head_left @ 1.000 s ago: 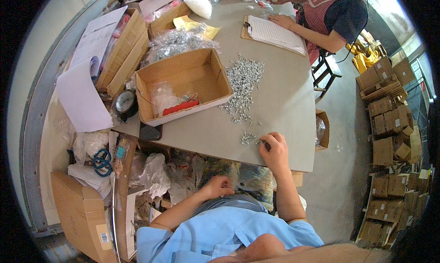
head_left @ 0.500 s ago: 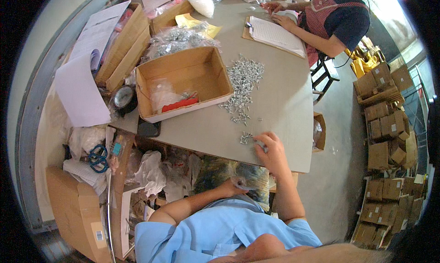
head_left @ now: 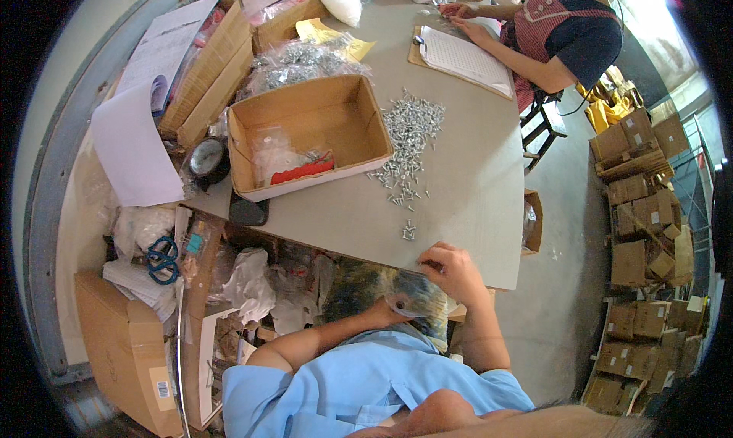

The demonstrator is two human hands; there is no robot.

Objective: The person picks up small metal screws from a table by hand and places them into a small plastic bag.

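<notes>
My right hand [head_left: 458, 274] is at the table's near edge, fingers curled in around a few small screws that are mostly hidden. Just beyond it lies a small cluster of silvery screws [head_left: 409, 230] on the grey tabletop. Farther off, a large loose heap of the same screws [head_left: 412, 132] spreads beside an open cardboard box. Below the table edge, over my lap, my left hand [head_left: 379, 313] grips a clear plastic bag [head_left: 416, 303]; its fingers are partly covered.
The open cardboard box [head_left: 313, 180] contains clear plastic and a red item [head_left: 302, 172]. Bagged screws [head_left: 301, 62] lie behind it. A dark phone-like slab [head_left: 250, 210] sits at the edge. Across the table, a co-worker's hands [head_left: 466, 22] are near a clipboard [head_left: 467, 60]. Blue-handled scissors [head_left: 163, 260] lie left.
My right hand has drawn back from the small screw cluster toward the table's near edge. The cluster is smaller now. My left hand has stayed with the plastic bag.
</notes>
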